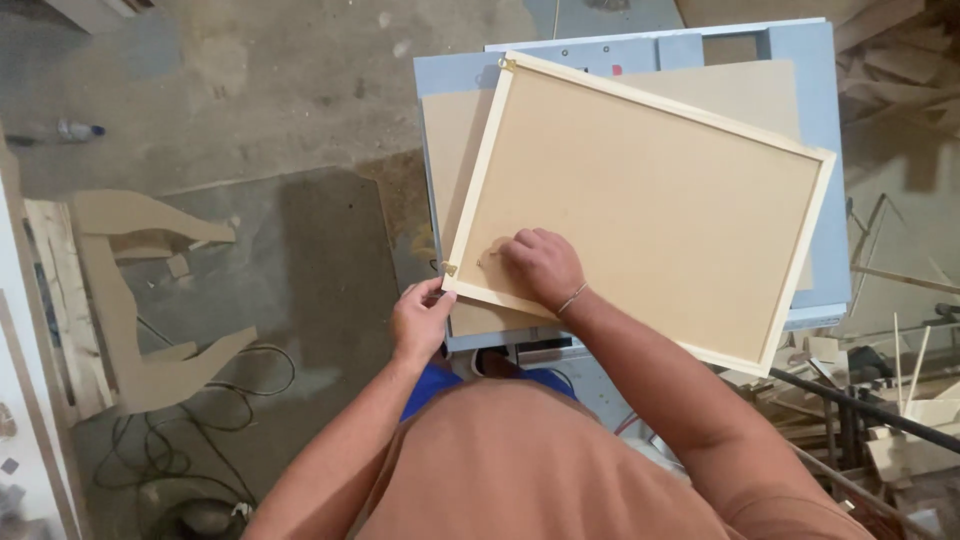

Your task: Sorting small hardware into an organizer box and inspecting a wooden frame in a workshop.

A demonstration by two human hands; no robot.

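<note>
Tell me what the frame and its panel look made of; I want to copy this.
The frame looks like pale, unfinished softwood strips, with small brass-coloured corner fittings. The panel looks like raw tan fibreboard or hardboard: flat, matte, no grain. The right hand rests on it.

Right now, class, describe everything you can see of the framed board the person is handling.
The framed board is a flat rectangular tan panel, apparently fibreboard, edged by a thin pale wooden frame with small brass-coloured fittings at two left corners. It lies skewed on a similar loose sheet atop a blue-grey table, its near edge overhanging. The right hand presses on the panel near the lower left corner; the left hand has that corner in its grip.
</note>
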